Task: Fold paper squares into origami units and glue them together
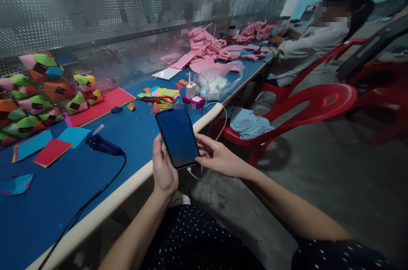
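Note:
A smartphone (177, 138) with a dark blue screen is held upright between my two hands, above the table's padded front edge. My left hand (164, 166) grips its left side, with the thumb along the edge and fingers behind. My right hand (216, 155) closes on the lower right side, thumb near the bottom corner. A white charging cable (193, 174) hangs at the phone's bottom edge; its plug appears slightly apart from the port. Beyond the phone, a white charger (191, 90) stands in a purple power socket (195, 100).
Folded-paper blocks (38, 95), coloured paper sheets (52, 153), a blue glue gun (103, 143), and scissors (156, 99) lie on the blue table (105, 193). Pink paper pieces (207, 44) are heaped farther back. Red chairs (306, 108) and a seated person (321, 44) are at right.

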A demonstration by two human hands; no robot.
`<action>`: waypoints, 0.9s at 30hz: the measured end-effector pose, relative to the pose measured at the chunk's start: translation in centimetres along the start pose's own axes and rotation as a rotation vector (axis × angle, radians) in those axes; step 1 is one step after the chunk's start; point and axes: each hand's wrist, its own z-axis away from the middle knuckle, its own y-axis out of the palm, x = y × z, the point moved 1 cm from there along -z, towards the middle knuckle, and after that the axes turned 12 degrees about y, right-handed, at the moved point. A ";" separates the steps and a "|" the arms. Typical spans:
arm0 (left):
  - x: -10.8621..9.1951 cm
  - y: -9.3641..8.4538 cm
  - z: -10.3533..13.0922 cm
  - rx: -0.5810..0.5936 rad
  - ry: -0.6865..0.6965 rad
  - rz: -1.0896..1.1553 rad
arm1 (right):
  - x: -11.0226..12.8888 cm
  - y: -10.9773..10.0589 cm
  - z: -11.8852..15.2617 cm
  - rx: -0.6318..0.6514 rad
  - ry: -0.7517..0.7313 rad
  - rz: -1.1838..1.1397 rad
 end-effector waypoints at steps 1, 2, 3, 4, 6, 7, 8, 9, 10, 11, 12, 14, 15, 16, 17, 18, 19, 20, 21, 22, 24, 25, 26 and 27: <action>0.0 0.0 0.0 0.007 -0.002 -0.005 | 0.0 0.0 0.0 0.000 0.004 -0.007; -0.1 0.0 0.1 0.011 -0.001 -0.012 | 0.0 0.0 0.1 0.000 0.008 -0.016; -0.1 0.0 0.1 0.012 0.001 -0.018 | 0.0 0.0 0.1 0.001 0.014 -0.025; -0.1 0.0 0.1 0.009 0.004 -0.022 | 0.0 0.1 0.2 0.004 0.021 -0.034; 0.0 0.0 0.1 -0.003 0.005 -0.019 | 0.0 0.1 0.2 0.009 0.033 -0.047; 0.0 0.0 0.1 -0.010 0.005 -0.014 | 0.0 0.1 0.2 0.008 0.037 -0.048; 0.1 -0.1 0.1 -0.015 0.005 -0.009 | 0.0 0.2 0.2 0.005 0.039 -0.049; 0.1 -0.1 0.1 -0.017 0.004 -0.003 | 0.0 0.2 0.3 0.005 0.038 -0.049; 0.2 -0.1 0.1 -0.016 0.002 0.002 | 0.1 0.3 0.3 0.006 0.037 -0.047; 0.2 -0.2 0.1 -0.011 -0.001 0.007 | 0.2 0.4 0.3 0.008 0.040 -0.043; 0.2 -0.2 0.1 -0.006 0.000 0.011 | 0.2 0.5 0.3 0.008 0.047 -0.034; 0.2 -0.3 0.2 0.004 0.012 0.009 | 0.3 0.6 0.4 0.006 0.072 -0.005; 0.2 -0.3 0.2 0.006 0.023 0.001 | 0.4 0.7 0.5 0.004 0.085 0.009; 0.2 -0.4 0.2 0.008 0.032 -0.011 | 0.4 0.8 0.5 0.003 0.093 0.020; 0.2 -0.4 0.3 0.009 0.039 -0.023 | 0.4 0.8 0.6 0.002 0.094 0.024; 0.2 -0.4 0.3 0.012 0.041 -0.033 | 0.4 0.9 0.6 0.002 0.091 0.028; 0.2 -0.4 0.3 0.015 0.042 -0.039 | 0.3 0.9 0.6 -0.001 0.086 0.033; 0.2 -0.4 0.3 0.018 0.043 -0.041 | 0.3 0.9 0.6 -0.006 0.079 0.041; 0.3 -0.3 0.3 0.018 0.043 -0.041 | 0.3 0.9 0.6 -0.011 0.073 0.054; 0.3 -0.3 0.3 0.011 0.044 -0.044 | 0.3 0.8 0.6 -0.017 0.067 0.067; 0.5 -0.2 0.2 -0.016 0.050 -0.059 | 0.2 0.7 0.5 -0.040 0.052 0.079; 0.5 -0.2 0.2 -0.034 0.054 -0.071 | 0.2 0.6 0.3 -0.060 0.047 0.076; 0.6 -0.2 0.1 -0.051 0.059 -0.082 | 0.2 0.5 0.2 -0.085 0.049 0.068; 0.7 -0.1 0.1 -0.066 0.063 -0.093 | 0.1 0.4 0.0 -0.111 0.057 0.055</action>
